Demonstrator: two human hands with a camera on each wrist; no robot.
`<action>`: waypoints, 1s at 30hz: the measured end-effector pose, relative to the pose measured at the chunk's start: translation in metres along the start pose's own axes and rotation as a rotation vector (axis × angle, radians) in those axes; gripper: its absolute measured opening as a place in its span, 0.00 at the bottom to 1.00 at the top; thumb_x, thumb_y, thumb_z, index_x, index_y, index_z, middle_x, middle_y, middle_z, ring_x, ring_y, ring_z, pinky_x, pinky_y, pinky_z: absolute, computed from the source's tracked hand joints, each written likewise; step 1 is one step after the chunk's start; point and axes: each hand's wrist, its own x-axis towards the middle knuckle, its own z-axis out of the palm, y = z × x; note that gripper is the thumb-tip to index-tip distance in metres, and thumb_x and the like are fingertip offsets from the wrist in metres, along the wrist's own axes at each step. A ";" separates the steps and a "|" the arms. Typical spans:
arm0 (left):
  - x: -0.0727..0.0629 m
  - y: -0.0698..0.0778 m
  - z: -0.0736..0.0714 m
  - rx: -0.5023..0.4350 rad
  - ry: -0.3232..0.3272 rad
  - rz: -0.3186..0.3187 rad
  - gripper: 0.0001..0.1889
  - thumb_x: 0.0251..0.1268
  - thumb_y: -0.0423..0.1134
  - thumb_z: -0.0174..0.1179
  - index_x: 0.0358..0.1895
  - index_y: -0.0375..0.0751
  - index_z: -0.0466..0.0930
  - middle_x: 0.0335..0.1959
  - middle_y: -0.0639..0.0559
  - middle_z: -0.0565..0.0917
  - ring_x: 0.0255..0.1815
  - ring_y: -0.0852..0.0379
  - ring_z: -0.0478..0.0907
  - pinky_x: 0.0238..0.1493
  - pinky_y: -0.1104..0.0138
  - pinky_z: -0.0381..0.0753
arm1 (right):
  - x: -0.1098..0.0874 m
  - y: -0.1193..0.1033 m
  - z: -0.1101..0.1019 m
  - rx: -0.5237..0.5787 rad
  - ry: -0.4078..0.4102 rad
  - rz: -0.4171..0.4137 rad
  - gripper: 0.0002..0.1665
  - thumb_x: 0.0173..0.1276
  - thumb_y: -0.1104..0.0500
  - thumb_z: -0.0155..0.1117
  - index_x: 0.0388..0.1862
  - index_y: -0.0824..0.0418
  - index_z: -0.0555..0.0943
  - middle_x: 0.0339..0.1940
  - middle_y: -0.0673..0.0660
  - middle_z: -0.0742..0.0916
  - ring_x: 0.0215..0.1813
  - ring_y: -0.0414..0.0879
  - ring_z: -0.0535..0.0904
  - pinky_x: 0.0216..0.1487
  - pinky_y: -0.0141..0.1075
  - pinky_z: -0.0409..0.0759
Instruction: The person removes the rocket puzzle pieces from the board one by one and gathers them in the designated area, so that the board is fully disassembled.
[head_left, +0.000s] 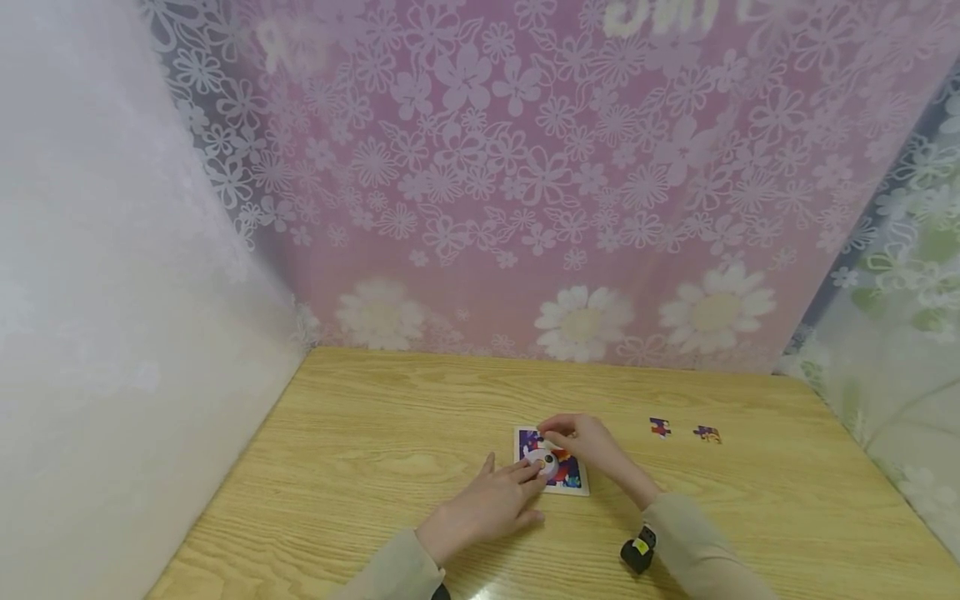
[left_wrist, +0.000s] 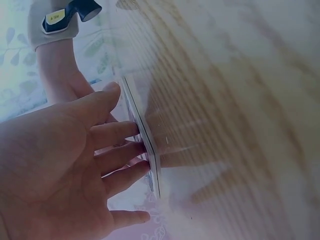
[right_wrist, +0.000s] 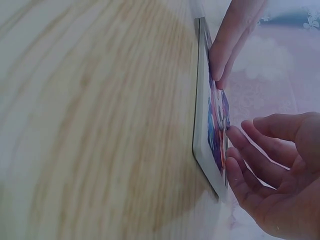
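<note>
A small jigsaw puzzle (head_left: 573,479) in a white-edged tray lies on the table, its picture showing a round white bird-like face on purple and red. My left hand (head_left: 495,504) rests its fingertips on the near left part of the puzzle, fingers spread. Over the far edge, my right hand (head_left: 585,437) bends its fingers down to the picture. In the right wrist view, two fingertips (right_wrist: 233,165) touch the puzzle's surface, while the thumb and forefinger stand off it with nothing visible between them.
Two loose puzzle pieces, one purple and red (head_left: 659,427) and one purple and orange (head_left: 707,434), lie right of the puzzle on the wood-grain table (head_left: 360,433). A flowered pink curtain (head_left: 480,208) hangs at the back, with pale cloths at both sides.
</note>
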 end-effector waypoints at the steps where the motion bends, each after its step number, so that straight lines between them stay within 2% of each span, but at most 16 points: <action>1: 0.000 0.000 0.000 0.002 -0.001 -0.001 0.31 0.76 0.60 0.53 0.77 0.53 0.68 0.81 0.55 0.63 0.81 0.56 0.63 0.75 0.37 0.66 | 0.000 0.000 0.000 -0.002 0.004 0.004 0.14 0.77 0.58 0.62 0.55 0.60 0.87 0.50 0.58 0.91 0.44 0.43 0.83 0.37 0.30 0.81; 11: 0.001 0.001 -0.001 0.004 0.006 -0.008 0.31 0.76 0.60 0.54 0.76 0.54 0.69 0.80 0.56 0.65 0.81 0.56 0.64 0.75 0.37 0.67 | 0.004 -0.005 0.005 -0.020 0.028 0.013 0.14 0.75 0.60 0.64 0.56 0.58 0.87 0.51 0.58 0.90 0.41 0.43 0.82 0.32 0.31 0.80; 17: 0.000 0.002 -0.002 0.000 0.009 -0.005 0.30 0.76 0.59 0.54 0.76 0.54 0.69 0.80 0.55 0.66 0.80 0.55 0.64 0.74 0.37 0.67 | 0.006 -0.007 0.007 -0.052 0.038 -0.009 0.12 0.73 0.61 0.65 0.53 0.58 0.89 0.45 0.56 0.89 0.37 0.41 0.80 0.29 0.29 0.77; 26: 0.000 0.002 -0.002 0.011 0.009 0.002 0.30 0.76 0.59 0.54 0.76 0.53 0.69 0.80 0.54 0.66 0.80 0.55 0.64 0.74 0.38 0.68 | 0.010 -0.005 0.009 -0.037 0.049 -0.020 0.05 0.72 0.61 0.68 0.43 0.54 0.88 0.39 0.50 0.90 0.40 0.40 0.82 0.40 0.34 0.83; 30: 0.000 0.001 -0.003 0.012 0.003 -0.001 0.30 0.76 0.58 0.54 0.76 0.53 0.70 0.80 0.54 0.66 0.80 0.55 0.64 0.74 0.38 0.68 | 0.011 -0.004 0.010 -0.034 0.057 -0.032 0.04 0.72 0.61 0.68 0.42 0.54 0.87 0.38 0.50 0.90 0.41 0.41 0.83 0.44 0.38 0.85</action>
